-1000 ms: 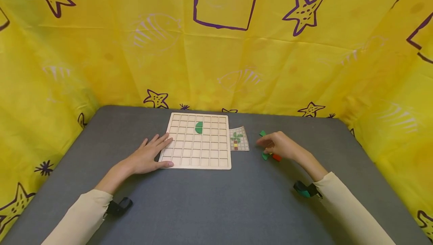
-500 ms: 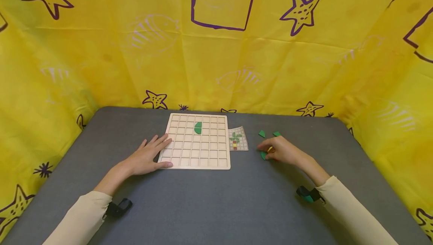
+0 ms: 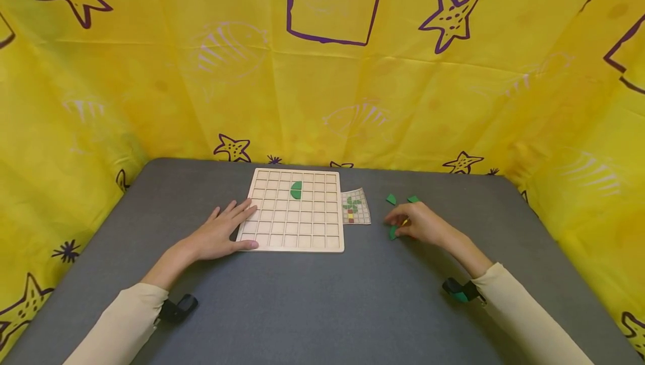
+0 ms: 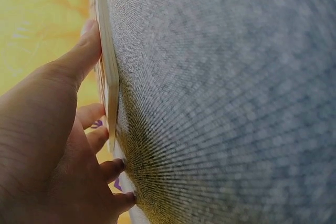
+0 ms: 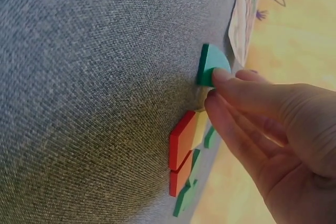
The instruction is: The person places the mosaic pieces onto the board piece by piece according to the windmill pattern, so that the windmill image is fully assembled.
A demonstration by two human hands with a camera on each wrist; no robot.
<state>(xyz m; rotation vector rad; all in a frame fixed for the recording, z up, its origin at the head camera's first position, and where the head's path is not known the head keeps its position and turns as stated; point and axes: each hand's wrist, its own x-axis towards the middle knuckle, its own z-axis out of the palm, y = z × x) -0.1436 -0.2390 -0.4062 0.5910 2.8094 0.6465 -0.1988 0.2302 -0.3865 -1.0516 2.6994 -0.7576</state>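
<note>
My left hand (image 3: 221, 232) lies with spread fingers along the left edge of a pale wooden grid board (image 3: 282, 225); its thumb touches the board's edge in the left wrist view. Two green quarter-circle pieces (image 3: 297, 190) sit in neighbouring cells, one above the other. To the right, my right hand (image 3: 420, 224) has bent fingers low over the loose pieces. Its thumb and fingertips pinch a green quarter-circle piece (image 5: 212, 64) at one corner. Beside the fingers are two red pieces (image 5: 181, 142) and a yellow piece (image 5: 199, 128), partly hidden by the hand in the head view.
A pattern card (image 3: 356, 208) with a green, red and yellow design lies against the board's right edge. Two more green pieces (image 3: 391, 199) (image 3: 413, 199) lie beyond my right hand. The grey table (image 3: 312, 303) meets a yellow patterned cloth (image 3: 302, 102) at the back.
My right hand has drawn slightly back and lowered to the near green piece, uncovering the far green pieces. That near piece has turned slightly. My left hand stays on the board.
</note>
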